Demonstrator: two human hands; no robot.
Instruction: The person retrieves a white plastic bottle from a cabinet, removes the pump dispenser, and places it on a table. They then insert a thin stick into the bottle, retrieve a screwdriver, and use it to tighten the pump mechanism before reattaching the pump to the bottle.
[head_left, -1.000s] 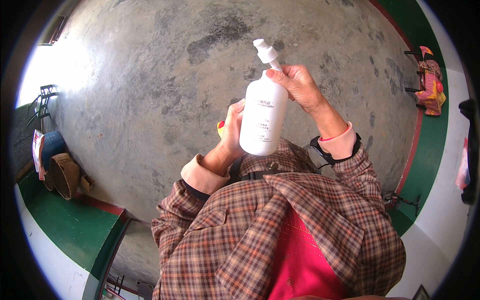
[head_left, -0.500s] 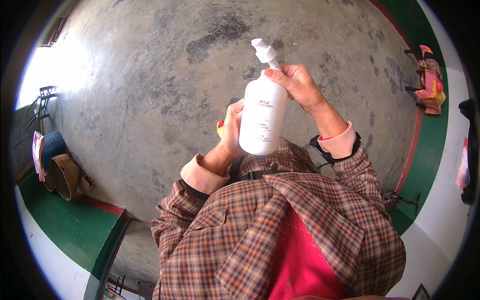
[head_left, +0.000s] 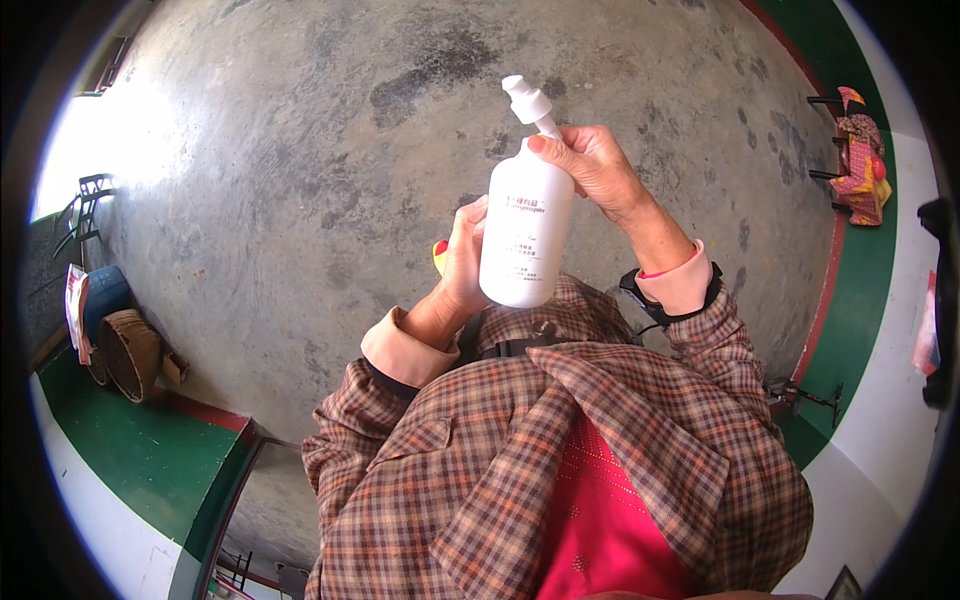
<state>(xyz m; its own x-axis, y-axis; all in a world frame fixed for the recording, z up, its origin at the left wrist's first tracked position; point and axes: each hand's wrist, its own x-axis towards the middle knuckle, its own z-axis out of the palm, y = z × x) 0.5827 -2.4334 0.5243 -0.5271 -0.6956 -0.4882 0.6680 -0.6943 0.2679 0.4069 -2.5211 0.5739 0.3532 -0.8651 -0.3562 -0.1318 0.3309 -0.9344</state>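
Observation:
A white pump bottle [head_left: 527, 235] with dark print stands nearly upright in front of my body. My left hand [head_left: 465, 258] is closed round its left side, with most of the fingers hidden behind it. Up at the shoulder and neck, my right hand [head_left: 590, 172] is closed, its thumb pressed near the top. The white pump head [head_left: 528, 103] sits above and leans up to the left; its stem passes down behind the right thumb. Whether the stem is in the bottle's neck is hidden. A small yellow and red thing [head_left: 440, 257] shows beside my left hand, its kind unclear.
Below lies a stained grey concrete floor [head_left: 330, 200]. At the left are a dark chair [head_left: 92, 205], a blue container [head_left: 108, 292] and a woven basket [head_left: 128, 352]. A bench with patterned cloth [head_left: 860, 170] stands by the green and white wall at right.
Both hands keep their hold on the bottle. It has shifted very slightly upward in the picture, and its print shows more clearly.

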